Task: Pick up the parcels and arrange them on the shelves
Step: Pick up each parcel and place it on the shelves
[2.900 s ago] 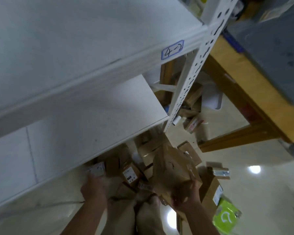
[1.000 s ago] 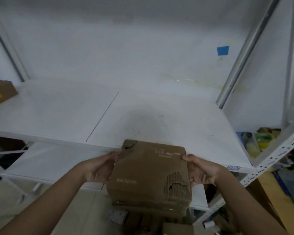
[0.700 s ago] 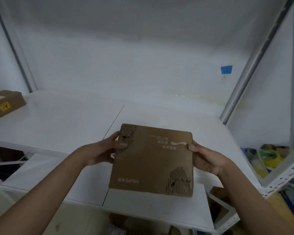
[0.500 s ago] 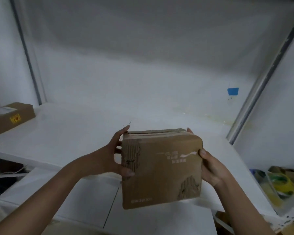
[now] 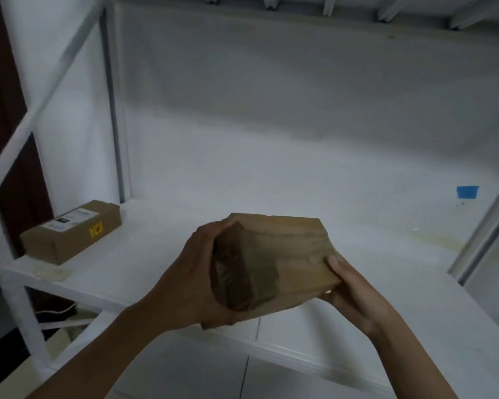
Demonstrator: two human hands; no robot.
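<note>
Both of my hands hold a brown cardboard parcel [image 5: 280, 260] in the air over the front part of the white shelf [image 5: 162, 249]. My left hand [image 5: 196, 272] grips its taped left end, with fingers curled over the top and under the bottom. My right hand [image 5: 349, 292] grips its right lower corner, thumb on the near face. The parcel is tilted, its left end turned toward me. A second brown parcel [image 5: 72, 230] with a white label and a yellow sticker lies at the shelf's far left.
White uprights [image 5: 113, 105] frame the shelf on the left, and a grey post [image 5: 484, 231] stands at the right. A lower white shelf [image 5: 202, 372] runs beneath. A patch of blue tape [image 5: 467, 192] sticks to the back wall. The shelf above shows its ribbed underside.
The parcel came up from the floor pile to shelf height. In the last half second my hands turned it so its taped end faces me, and my view swung left.
</note>
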